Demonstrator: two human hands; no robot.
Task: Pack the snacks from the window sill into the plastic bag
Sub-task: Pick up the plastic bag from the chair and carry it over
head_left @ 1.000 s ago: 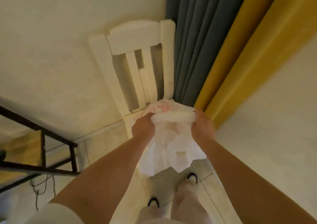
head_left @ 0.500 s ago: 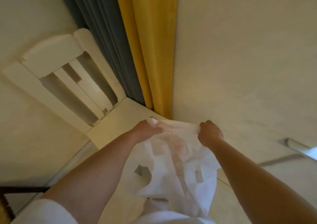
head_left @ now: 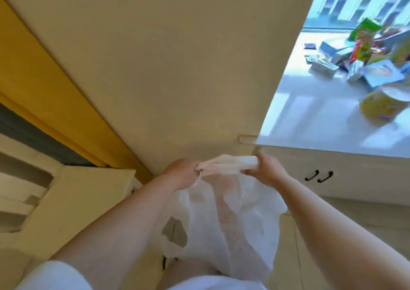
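- Head view: the left hand [head_left: 185, 171] and the right hand [head_left: 267, 170] each clenched one end of the bunched top edge of the white plastic bag [head_left: 224, 218], stretching that edge between them while the rest hung limp in front of the person's body. Gripping at both ends looked meant to find and spread the mouth so things could be dropped in.
- The bag appeared to hold nothing; a handle cut-out showed on its lower left.
- The snacks [head_left: 366, 52] lay in a blurred, colourful heap on the window sill [head_left: 310, 125], up to the right and well apart from the bag, with a yellow tub [head_left: 381, 105] nearest the sill's front edge.
- Packing had not begun; the bag was probably being readied near the sill, above the cabinet handles [head_left: 319, 176].
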